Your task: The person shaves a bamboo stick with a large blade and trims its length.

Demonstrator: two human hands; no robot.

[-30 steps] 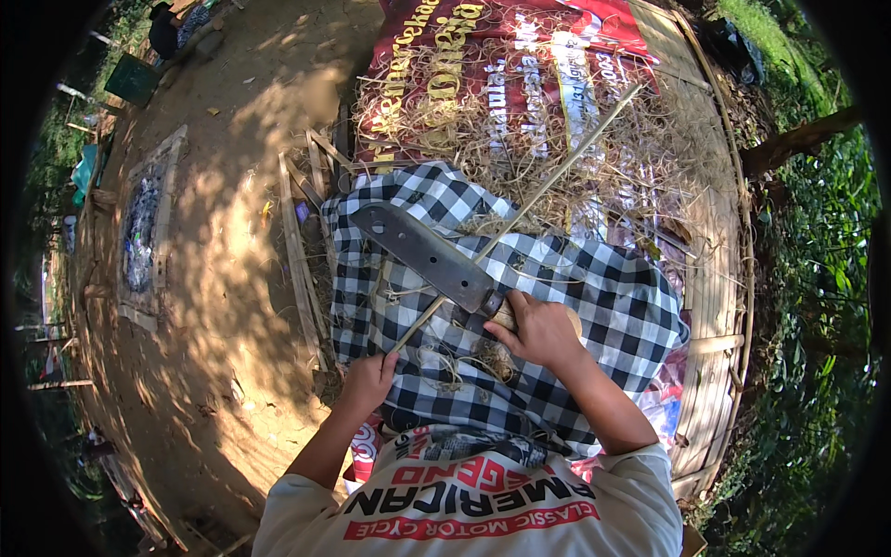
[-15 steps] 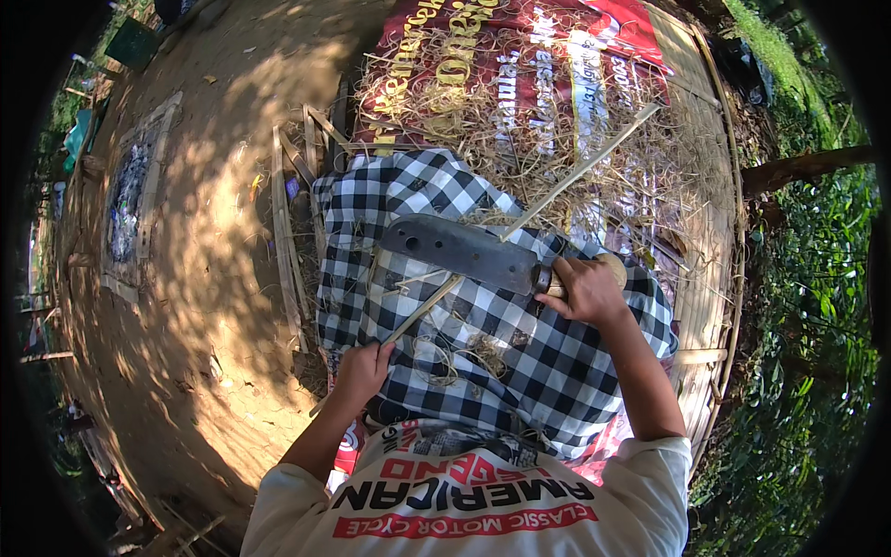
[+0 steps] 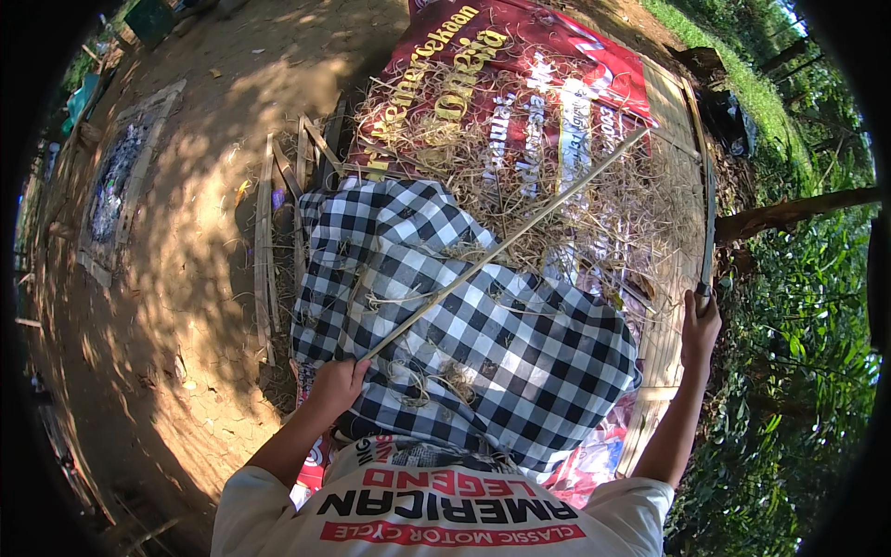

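My left hand (image 3: 338, 382) is closed around the near end of a long, thin bamboo strip (image 3: 506, 244). From there the strip slants up and right, over a black-and-white checked cloth (image 3: 548, 371) covering my lap and on above the shavings (image 3: 464, 139). Out at the right, my right hand (image 3: 701, 332) grips a machete by its handle. The dark blade (image 3: 709, 209) points away from me and is seen nearly edge-on, apart from the strip. Some curled shavings lie on the cloth.
A red printed banner (image 3: 617, 88) lies under the shavings on a bamboo platform (image 3: 664, 278). Wooden slats (image 3: 264, 251) stand along its left side. A log (image 3: 789, 209) and green plants (image 3: 798, 316) border the right. Bare earth (image 3: 204, 306) lies left, with a framed ash patch (image 3: 119, 186).
My right hand has swung the machete from over the lap, against the strip, out to the right side. The left hand keeps hold of the strip, which now shows uncovered along its length.
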